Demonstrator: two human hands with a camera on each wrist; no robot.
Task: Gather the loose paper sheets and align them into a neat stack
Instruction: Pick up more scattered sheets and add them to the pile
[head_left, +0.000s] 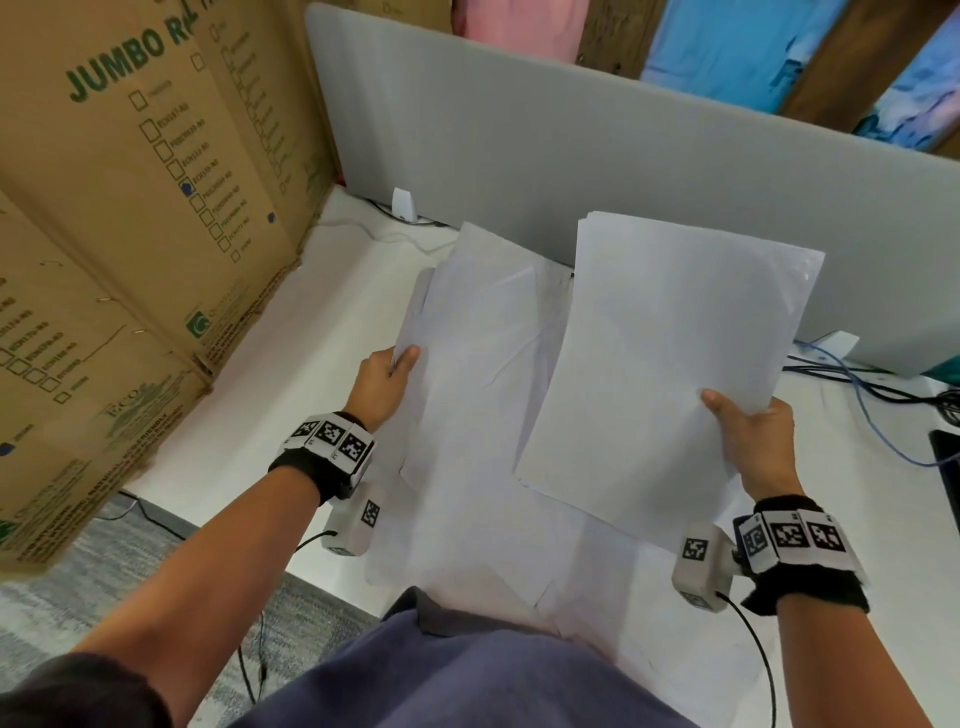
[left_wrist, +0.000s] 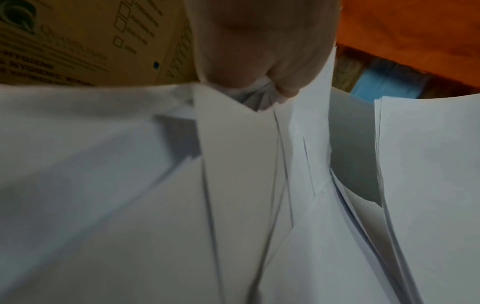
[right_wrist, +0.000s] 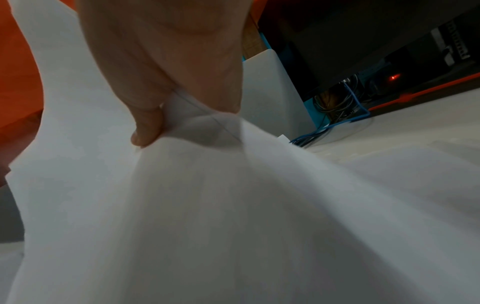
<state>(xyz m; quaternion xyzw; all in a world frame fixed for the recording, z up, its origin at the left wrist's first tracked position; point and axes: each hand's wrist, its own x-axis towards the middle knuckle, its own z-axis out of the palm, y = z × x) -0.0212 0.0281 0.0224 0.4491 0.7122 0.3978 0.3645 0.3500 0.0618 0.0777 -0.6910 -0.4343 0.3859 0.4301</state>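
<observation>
My left hand pinches the left edge of a loose, uneven bundle of white paper sheets, lifted over the white desk. In the left wrist view that hand grips several fanned sheets. My right hand holds a neater stack of white sheets by its lower right corner, thumb on top, raised and tilted beside the left bundle. The right wrist view shows the thumb pressing into that stack. More loose sheets lie flat on the desk beneath both bundles.
Large cardboard boxes stand along the left. A grey partition closes the back of the desk. Blue and black cables run at the right, next to a dark device edge.
</observation>
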